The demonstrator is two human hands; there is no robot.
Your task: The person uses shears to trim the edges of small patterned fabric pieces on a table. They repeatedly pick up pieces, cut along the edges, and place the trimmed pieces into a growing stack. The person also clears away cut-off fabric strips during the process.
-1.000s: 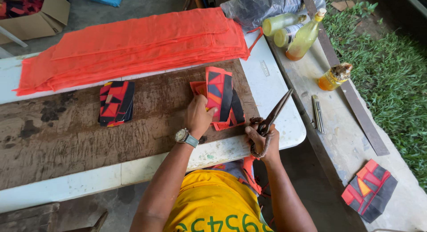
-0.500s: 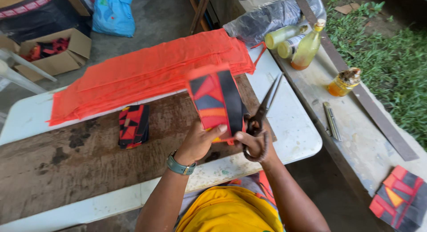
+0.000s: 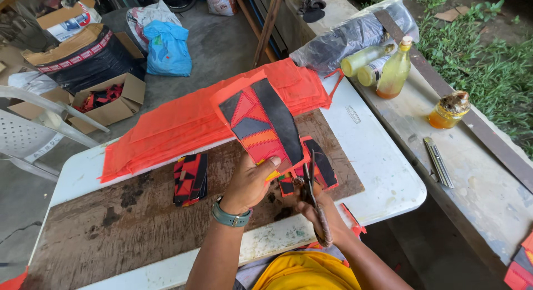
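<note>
Left hand (image 3: 252, 181) pinches a patchwork piece (image 3: 261, 126) up, right hand (image 3: 319, 212) grips scissors (image 3: 313, 198) at its edge; trimming looks barely started, one done stack (image 3: 190, 179) on the worktop (image 3: 377, 162).

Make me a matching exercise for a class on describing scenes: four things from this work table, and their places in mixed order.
Things:
1. patchwork piece
2. scissors
3. orange cloth stack
4. small jar

Places:
A. on the concrete ledge beside the grass
B. held up in the left hand
C. along the far edge of the white table
D. in the right hand

Pairs: 1-B, 2-D, 3-C, 4-A
</note>
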